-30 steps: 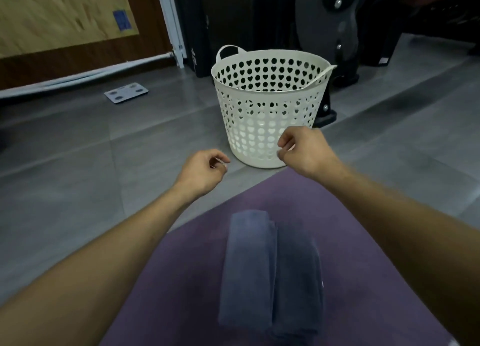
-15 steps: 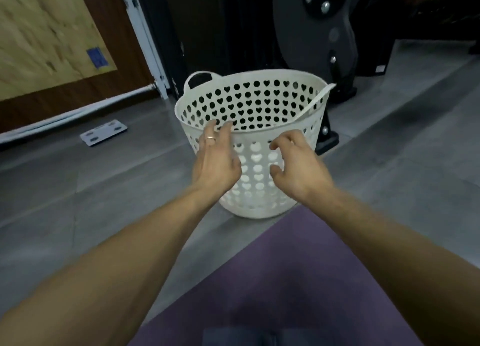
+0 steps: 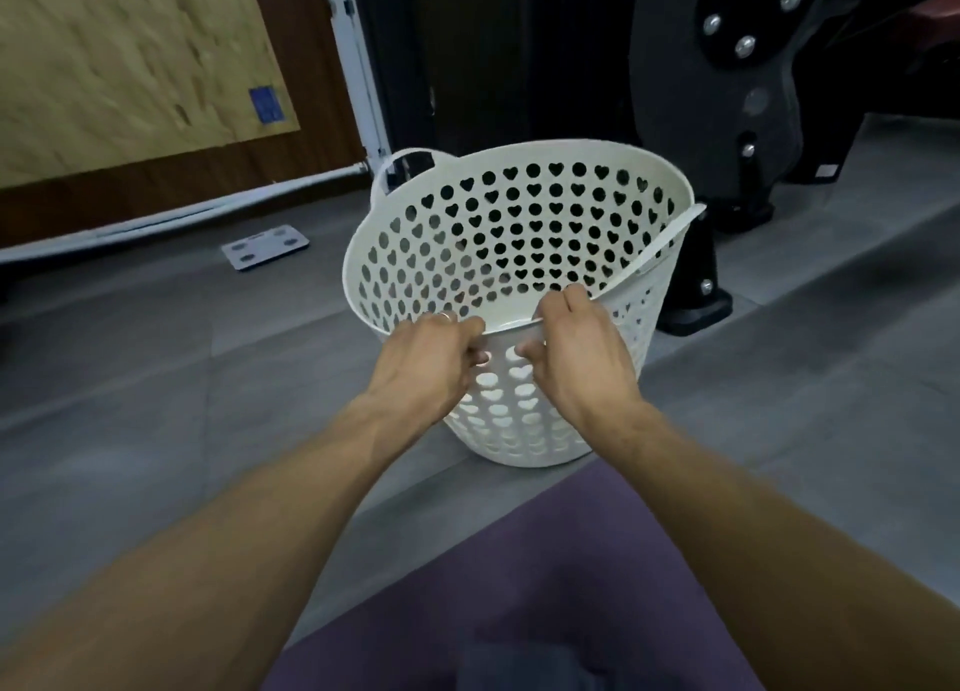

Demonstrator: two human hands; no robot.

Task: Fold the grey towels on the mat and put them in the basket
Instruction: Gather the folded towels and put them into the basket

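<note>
A white plastic basket (image 3: 519, 212) with heart-shaped holes stands on the grey floor just beyond the purple mat (image 3: 571, 560). It tilts toward me, and its inside looks empty. My left hand (image 3: 431, 363) and my right hand (image 3: 576, 358) both grip its near rim, fingers curled over the edge, a short gap between them. Only the top edge of a folded grey towel (image 3: 524, 664) shows on the mat at the bottom of the view.
A black machine base (image 3: 696, 295) sits right behind the basket on the right. A flat grey scale (image 3: 265, 246) lies on the floor to the left. A wooden wall panel and a white pipe (image 3: 182, 217) run along the back left.
Both hands reached forward from above the towel and took hold of the basket's near rim. The basket now tilts toward me. My view has risen, so the towel has slid almost out of sight.
</note>
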